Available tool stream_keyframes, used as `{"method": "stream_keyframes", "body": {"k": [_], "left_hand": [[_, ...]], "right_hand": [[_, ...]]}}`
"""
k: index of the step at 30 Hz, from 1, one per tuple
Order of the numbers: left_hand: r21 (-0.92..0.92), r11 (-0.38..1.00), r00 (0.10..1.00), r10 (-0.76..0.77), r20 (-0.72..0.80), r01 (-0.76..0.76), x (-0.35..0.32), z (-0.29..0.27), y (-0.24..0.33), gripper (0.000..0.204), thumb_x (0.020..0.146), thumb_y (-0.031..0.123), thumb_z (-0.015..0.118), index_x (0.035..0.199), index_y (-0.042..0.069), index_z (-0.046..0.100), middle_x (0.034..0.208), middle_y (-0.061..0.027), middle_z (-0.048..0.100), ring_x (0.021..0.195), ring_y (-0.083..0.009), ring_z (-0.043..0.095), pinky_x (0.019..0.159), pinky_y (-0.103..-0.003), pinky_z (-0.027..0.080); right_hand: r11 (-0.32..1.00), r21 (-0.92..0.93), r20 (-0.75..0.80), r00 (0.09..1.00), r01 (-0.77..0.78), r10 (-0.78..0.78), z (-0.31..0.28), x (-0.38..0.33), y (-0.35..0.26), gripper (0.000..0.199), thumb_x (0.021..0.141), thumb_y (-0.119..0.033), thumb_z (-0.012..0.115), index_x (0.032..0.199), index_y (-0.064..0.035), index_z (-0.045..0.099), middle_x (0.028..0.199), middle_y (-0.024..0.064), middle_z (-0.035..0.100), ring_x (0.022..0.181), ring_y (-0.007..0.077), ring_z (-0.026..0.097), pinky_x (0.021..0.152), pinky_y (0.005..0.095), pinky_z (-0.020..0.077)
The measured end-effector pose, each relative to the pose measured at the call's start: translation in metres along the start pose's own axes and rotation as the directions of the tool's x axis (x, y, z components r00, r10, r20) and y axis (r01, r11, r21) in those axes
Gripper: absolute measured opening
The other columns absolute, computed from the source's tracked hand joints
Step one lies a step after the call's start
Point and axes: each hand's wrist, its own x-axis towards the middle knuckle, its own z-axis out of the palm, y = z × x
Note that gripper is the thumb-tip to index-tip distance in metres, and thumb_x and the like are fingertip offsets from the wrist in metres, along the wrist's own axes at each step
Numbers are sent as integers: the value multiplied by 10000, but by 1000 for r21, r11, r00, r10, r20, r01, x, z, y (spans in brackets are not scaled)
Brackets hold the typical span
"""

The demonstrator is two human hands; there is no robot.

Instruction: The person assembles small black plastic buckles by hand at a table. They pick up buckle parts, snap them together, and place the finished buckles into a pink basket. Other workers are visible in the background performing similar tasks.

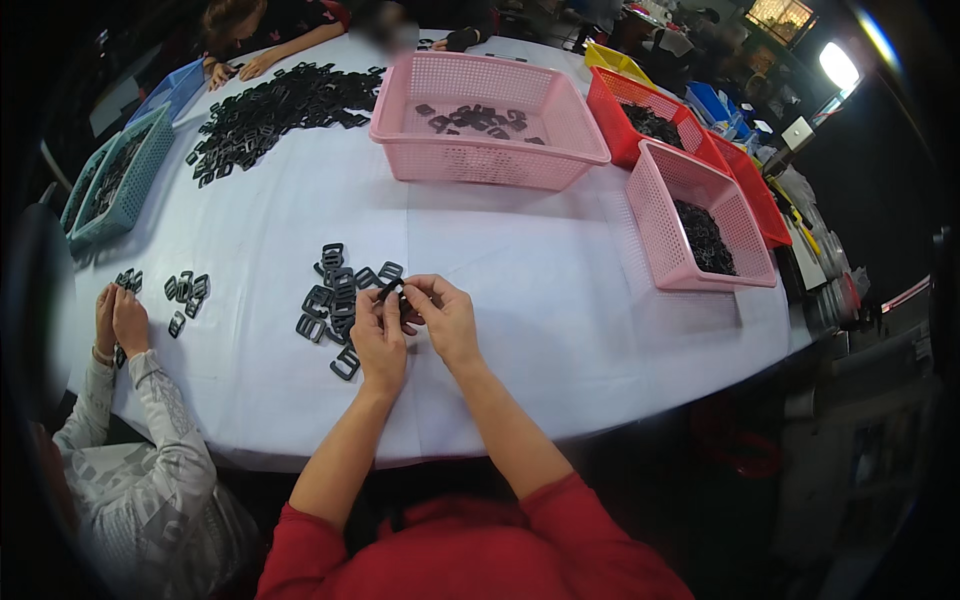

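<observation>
Close in front of me, my left hand (380, 340) and my right hand (447, 318) meet, fingers pinched together on a small black plastic buckle (391, 289). A small whitish spot shows between the fingertips; I cannot make out what it is. The fingers partly hide the buckle. Just left of my hands lies a loose cluster of black slide buckles (342, 290), flat on the white tablecloth. One buckle (345, 363) lies beside my left wrist, at the near end of the cluster.
Beyond my hands stands a large pink basket (490, 165) holding some buckles. A smaller pink basket (690, 270) and a red basket (618, 130) are at the right. A big buckle pile (280, 110) lies far left, near a teal basket (135, 200). A co-worker's hands (122, 322) work at left.
</observation>
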Motion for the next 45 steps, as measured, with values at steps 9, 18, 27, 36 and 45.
{"method": "stream_keyframes", "body": {"k": [9, 18, 27, 36, 45], "left_hand": [[218, 976, 999, -13, 51, 1, -3, -32, 12, 137, 909, 132, 516, 910, 14, 585, 800, -74, 648, 677, -115, 619, 554, -246, 460], [723, 539, 901, 290, 322, -432, 45, -48, 14, 191, 766, 155, 659, 938, 74, 676, 889, -78, 631, 853, -230, 562, 762, -336, 457], [834, 65, 834, 117, 539, -548, 63, -17, -24, 217, 801, 212, 606, 942, 47, 620, 884, -67, 625, 855, -253, 538, 739, -349, 415], [-108, 907, 890, -366, 272, 406, 25, -19, 8, 292, 848, 64, 597, 1128, 11, 534, 887, -67, 626, 751, -127, 610, 625, -240, 505], [-274, 794, 822, -435, 367, 543, -19, -22, 45, 280, 905, 150, 530, 1173, 74, 548, 964, -51, 627, 914, -161, 624, 720, -244, 500]], "right_hand": [[751, -602, -74, 917, 272, -391, -10, 66, -59, 188, 792, -166, 682, 809, 20, 668, 664, 55, 635, 614, 84, 525, 593, 249, 429], [709, -551, -177, 769, 440, -615, -36, 128, -160, 296, 876, -214, 573, 1068, 5, 624, 978, 117, 640, 924, 154, 590, 783, 264, 450], [302, 12, 258, 289, 953, -922, 11, -155, -238, 271, 887, -307, 525, 1124, -178, 559, 987, -31, 430, 856, 112, 414, 769, 299, 376], [198, 196, 197, 159, 960, -967, 4, -200, -251, 162, 888, -380, 536, 920, -223, 558, 913, -127, 447, 893, 48, 425, 820, 271, 348], [152, 41, 190, 141, 988, -972, -4, -217, -232, 269, 880, -337, 531, 1143, -288, 560, 1080, -139, 484, 964, 64, 429, 881, 335, 325]]}}
